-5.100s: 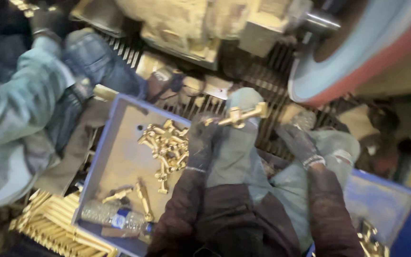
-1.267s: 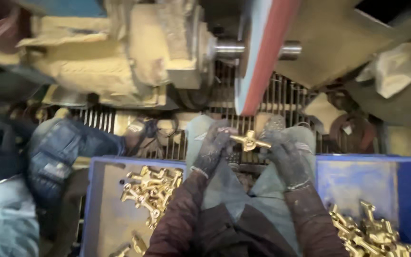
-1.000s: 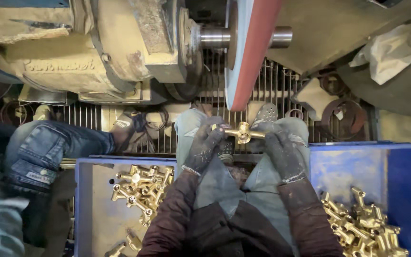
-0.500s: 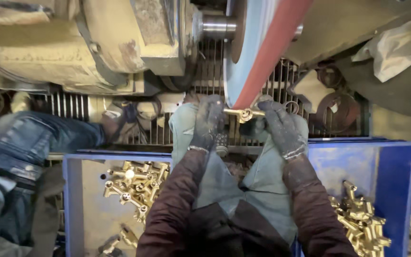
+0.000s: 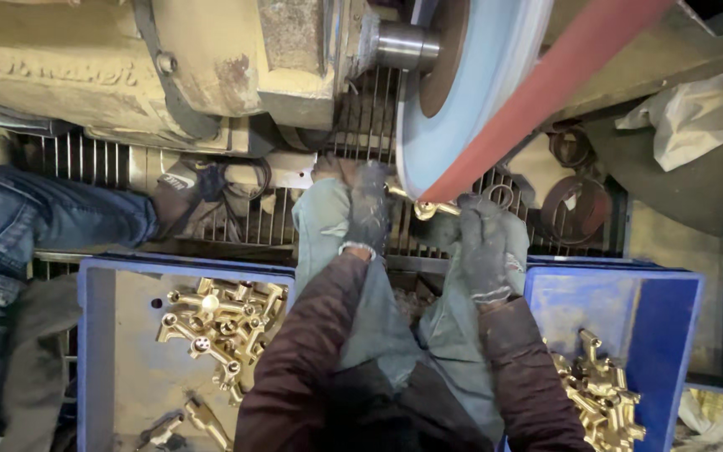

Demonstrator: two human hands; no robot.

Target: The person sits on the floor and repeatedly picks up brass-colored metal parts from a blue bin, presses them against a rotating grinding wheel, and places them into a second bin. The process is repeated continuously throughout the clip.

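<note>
At the far left a co-worker's leg in blue jeans (image 5: 35, 222) lies across the metal grating, near a big dusty motor housing (image 5: 169, 67) that fills the upper left. Below it stands a blue crate (image 5: 98, 351) with a heap of raw brass fittings (image 5: 219, 322) on its floor. Right of the crate, the person's left hand (image 5: 368, 209), in a dark worn glove, has its grip clenched on the left end of a brass fitting (image 5: 422, 208). That fitting sits between the two hands, just above the person's knees, and its top touches the lower edge of the red abrasive belt (image 5: 546, 84), where the belt wraps the pale blue contact wheel (image 5: 479, 92). The right hand (image 5: 483, 243), gloved as well, grasps the fitting's right end, fingers curled shut around it. Further right a second blue crate (image 5: 629, 318) carries more brass fittings (image 5: 600, 402) piled in its lower corner. A crumpled pale rag (image 5: 688, 125) lies at the upper right.
</note>
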